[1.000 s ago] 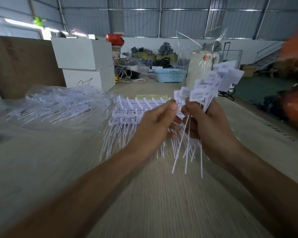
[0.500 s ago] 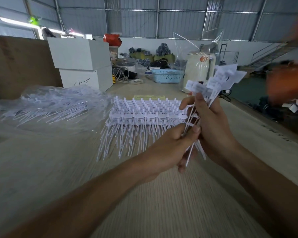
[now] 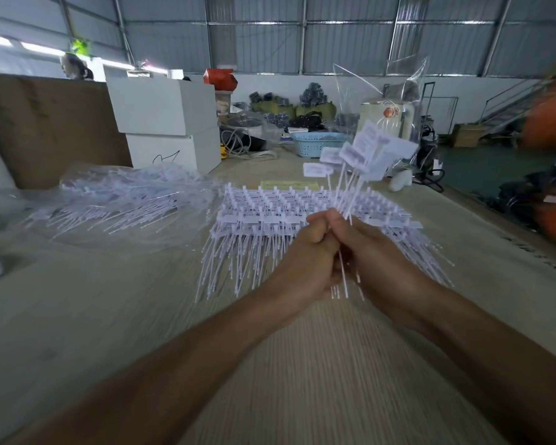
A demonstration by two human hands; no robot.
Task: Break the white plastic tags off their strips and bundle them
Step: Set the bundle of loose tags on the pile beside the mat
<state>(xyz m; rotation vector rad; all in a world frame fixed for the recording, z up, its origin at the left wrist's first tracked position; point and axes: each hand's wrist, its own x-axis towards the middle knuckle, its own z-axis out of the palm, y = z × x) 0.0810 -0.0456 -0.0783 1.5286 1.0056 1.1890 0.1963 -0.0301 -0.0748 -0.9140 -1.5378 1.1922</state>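
Two-handed grip — tag bundle (image 3: pixel 363 155)

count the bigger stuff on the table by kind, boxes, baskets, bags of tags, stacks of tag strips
white boxes: 2, one stacked on the other
blue basket: 1
clear bag of loose tags: 1
stack of tag strips: 1
total: 5

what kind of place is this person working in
Probably a warehouse or small factory workshop: a corrugated metal roof overhead, stacked white boxes, and piles of white tag strips on a long worktable.
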